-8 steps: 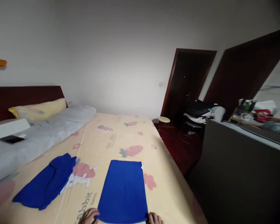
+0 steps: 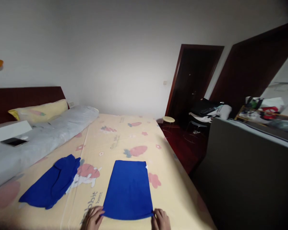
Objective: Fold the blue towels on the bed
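Observation:
A blue cloth (image 2: pixel 129 190), flat and nearly rectangular, lies on the bed in front of me. It looks like a folded garment, with a small white tag at its upper right edge. My left hand (image 2: pixel 94 218) pinches its near left corner. At the near right corner, the fingers of my right hand (image 2: pixel 161 219) are closed on the same cloth. Off to the left lies a second blue cloth (image 2: pixel 51 183), loosely bunched and crumpled, touched by neither hand.
The bed's patterned sheet (image 2: pixel 124 131) spreads around both cloths. A grey rolled quilt (image 2: pixel 69 123), a phone (image 2: pixel 13 141) and a yellow pillow (image 2: pixel 42 111) are at the left. On the right are a stool (image 2: pixel 168 119), a loaded chair (image 2: pixel 198 124) and a dark panel (image 2: pixel 244 172).
The whole scene has shifted slightly up in view, so more of both hands shows. Both hands keep hold of the flat cloth's near corners.

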Demonstrator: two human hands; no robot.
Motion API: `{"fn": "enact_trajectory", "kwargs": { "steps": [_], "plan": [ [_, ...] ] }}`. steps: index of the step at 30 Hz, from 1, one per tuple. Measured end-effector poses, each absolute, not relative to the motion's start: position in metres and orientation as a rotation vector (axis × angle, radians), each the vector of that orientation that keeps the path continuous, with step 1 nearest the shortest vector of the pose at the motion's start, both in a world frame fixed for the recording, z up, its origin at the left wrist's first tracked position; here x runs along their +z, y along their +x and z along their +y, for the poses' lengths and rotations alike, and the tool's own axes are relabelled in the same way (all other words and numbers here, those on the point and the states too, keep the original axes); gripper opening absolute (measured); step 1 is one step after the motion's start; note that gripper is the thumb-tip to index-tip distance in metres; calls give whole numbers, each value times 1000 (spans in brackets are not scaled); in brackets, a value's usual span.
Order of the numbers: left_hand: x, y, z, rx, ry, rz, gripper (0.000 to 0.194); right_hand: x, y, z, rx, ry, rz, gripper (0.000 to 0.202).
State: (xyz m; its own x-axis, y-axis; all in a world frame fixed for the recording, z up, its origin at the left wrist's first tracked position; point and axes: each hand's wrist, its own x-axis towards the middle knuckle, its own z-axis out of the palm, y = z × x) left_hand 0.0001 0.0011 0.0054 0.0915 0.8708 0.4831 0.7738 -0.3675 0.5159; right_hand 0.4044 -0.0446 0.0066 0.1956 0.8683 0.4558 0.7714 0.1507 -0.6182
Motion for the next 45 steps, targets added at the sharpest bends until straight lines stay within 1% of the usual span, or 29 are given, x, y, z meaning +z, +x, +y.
{"fn": "enact_trajectory", "kwargs": {
  "steps": [3,7,9,11,15,18,20,24,28,32,34,36,37,39,40,41,43,44,45],
  "plan": [
    [17,-2,11,1077,1993,1684,40,30,408,-41,453,-1478,-1448,36],
    [30,-3,30,975,1711,1541,48,51,400,-31,798,-1401,-1168,45],
    [33,-1,37,941,1678,1507,52,56,393,-26,868,-1404,-1100,48],
    [33,1,41,907,1684,1500,51,57,387,-22,865,-1414,-1083,49],
    [34,7,45,867,1741,1548,39,56,380,-18,843,-1437,-1064,44],
    [34,14,44,855,1815,1650,24,54,378,-18,754,-1539,-1156,36],
    [33,21,42,858,1868,1733,18,50,377,-17,607,-1664,-1283,28],
    [25,32,33,877,1948,1874,18,36,378,-15,181,-1806,-1535,11],
    [27,41,22,828,2027,2120,29,22,379,-12,-141,-1929,-1671,19],
    [46,53,14,544,2255,2149,39,17,380,-11,-210,-1851,-1827,29],
    [58,62,11,441,2246,2206,35,19,379,-11,-181,-1807,-1897,25],
    [65,70,10,371,2209,2315,29,23,377,-11,-161,-1864,-1881,15],
    [67,74,10,335,2202,2359,33,26,376,-11,-161,-1908,-1854,12],
    [66,81,11,246,2196,2424,46,30,371,-11,-188,-1961,-1823,14],
    [62,83,11,208,2195,2445,49,30,368,-10,-213,-1975,-1819,17],
    [58,86,12,187,2202,2454,49,28,365,-9,-244,-1981,-1823,19],
    [46,92,14,208,2265,2395,41,20,358,-7,-319,-1947,-1858,23],
    [39,95,14,228,2318,2312,42,14,354,-5,-355,-1896,-1893,27],
    [33,99,15,233,2368,2210,46,8,350,-3,-385,-1825,-1933,30]
  ]
}}
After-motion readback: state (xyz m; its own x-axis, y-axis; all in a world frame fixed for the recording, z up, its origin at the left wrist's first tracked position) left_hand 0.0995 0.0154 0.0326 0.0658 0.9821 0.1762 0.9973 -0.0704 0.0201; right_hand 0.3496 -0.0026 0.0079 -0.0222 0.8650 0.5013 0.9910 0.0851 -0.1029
